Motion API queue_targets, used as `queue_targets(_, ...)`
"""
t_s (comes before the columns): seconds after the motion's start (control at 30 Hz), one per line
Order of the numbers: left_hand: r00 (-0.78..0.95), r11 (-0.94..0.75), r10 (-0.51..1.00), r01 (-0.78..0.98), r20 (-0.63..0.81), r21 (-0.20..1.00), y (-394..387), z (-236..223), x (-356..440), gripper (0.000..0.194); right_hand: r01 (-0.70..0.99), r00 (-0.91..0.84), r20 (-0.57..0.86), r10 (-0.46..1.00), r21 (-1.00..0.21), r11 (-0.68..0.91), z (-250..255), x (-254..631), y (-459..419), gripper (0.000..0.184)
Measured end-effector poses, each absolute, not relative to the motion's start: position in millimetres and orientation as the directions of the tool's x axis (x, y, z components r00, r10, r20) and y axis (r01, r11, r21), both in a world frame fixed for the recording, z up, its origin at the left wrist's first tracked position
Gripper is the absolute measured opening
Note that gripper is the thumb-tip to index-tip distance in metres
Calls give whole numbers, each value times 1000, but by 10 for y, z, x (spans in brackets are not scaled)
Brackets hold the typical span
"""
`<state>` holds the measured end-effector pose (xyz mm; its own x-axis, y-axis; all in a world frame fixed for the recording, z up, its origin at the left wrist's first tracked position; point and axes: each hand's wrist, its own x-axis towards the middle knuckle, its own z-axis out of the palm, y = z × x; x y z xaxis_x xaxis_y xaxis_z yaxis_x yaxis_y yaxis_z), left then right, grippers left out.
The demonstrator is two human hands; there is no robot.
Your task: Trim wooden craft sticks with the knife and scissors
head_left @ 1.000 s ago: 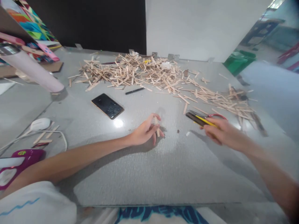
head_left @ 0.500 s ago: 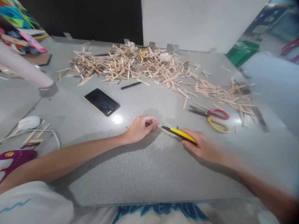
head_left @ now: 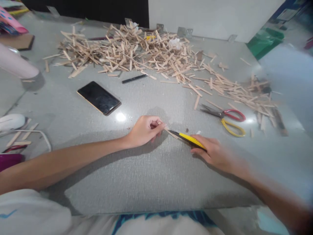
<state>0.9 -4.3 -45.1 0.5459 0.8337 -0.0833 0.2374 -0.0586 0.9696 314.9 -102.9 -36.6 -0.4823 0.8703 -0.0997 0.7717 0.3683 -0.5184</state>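
Left hand (head_left: 149, 131): grip pinching wooden stick (head_left: 173, 135). Right hand (head_left: 212, 150): grip round yellow-black tool (head_left: 191, 139). Advised: stick steady, tool tip clear of pinch.

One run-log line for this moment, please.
left hand: pinches wooden stick; right hand: holds yellow-black tool, tip at stick; scissors: on table

left arm (head_left: 73, 159): stretched inward | left grip (head_left: 145, 131): pinched, fingers (head_left: 155, 119) curled | right arm (head_left: 256, 178): angled in from lower right | right grip (head_left: 213, 150): closed, near left grip
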Motion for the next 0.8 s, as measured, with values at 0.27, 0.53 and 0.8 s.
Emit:
queue_targets(0.27,542,-52,835,248,-94,967,-38,-466,6,35,775,-478,-98,873,-514,367,-356,3154,-1043,38)
queue_targets(0.53,559,-91,825,271,-80,958,-37,-433,20,33,777,-499,-60,865,-473,415,-314,3123,-1054,37)
queue_targets(0.8,683,-330,730,314,30,891,-7,-441,18,33,816,-538,-87,839,-306,491,-328,3191,-1095,43)
